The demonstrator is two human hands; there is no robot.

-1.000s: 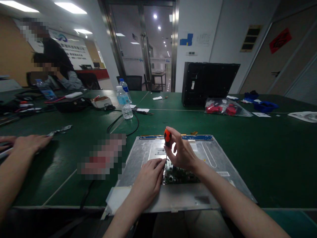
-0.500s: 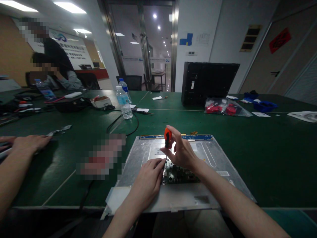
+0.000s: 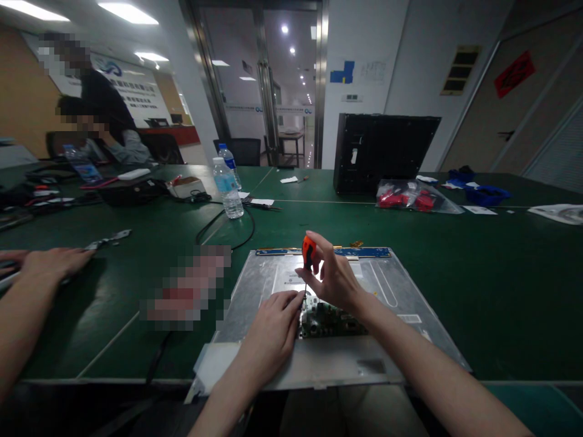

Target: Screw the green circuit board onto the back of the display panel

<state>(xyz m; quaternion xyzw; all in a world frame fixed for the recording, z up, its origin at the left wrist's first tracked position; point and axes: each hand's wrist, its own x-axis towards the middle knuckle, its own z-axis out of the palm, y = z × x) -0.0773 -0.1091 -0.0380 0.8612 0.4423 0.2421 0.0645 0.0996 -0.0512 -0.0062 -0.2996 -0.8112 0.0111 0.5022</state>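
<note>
My right hand (image 3: 334, 273) grips an orange and black screwdriver (image 3: 309, 252) by its handle, upright, thumb and fingers wrapped round it. Its thin shaft points down to the left edge of a green circuit board (image 3: 330, 321). The board lies on a flat silver display panel (image 3: 387, 358) with a blue strip (image 3: 364, 251) along its far edge. Just left of the board, my left hand (image 3: 276, 321) lies on the panel with its fingers drawn together, fingertips at the screwdriver's tip. Whatever they pinch, if anything, is hidden.
Another person's hand (image 3: 57, 264) works at the left. Water bottles (image 3: 229, 188) stand beyond the panel's left side, near a black cable (image 3: 252, 233). A black monitor (image 3: 387, 152) stands at the back, with a plastic bag of red items (image 3: 410, 197) before it.
The screwdriver's handle has turned slightly in my right hand. Both hands otherwise keep their places on the panel.
</note>
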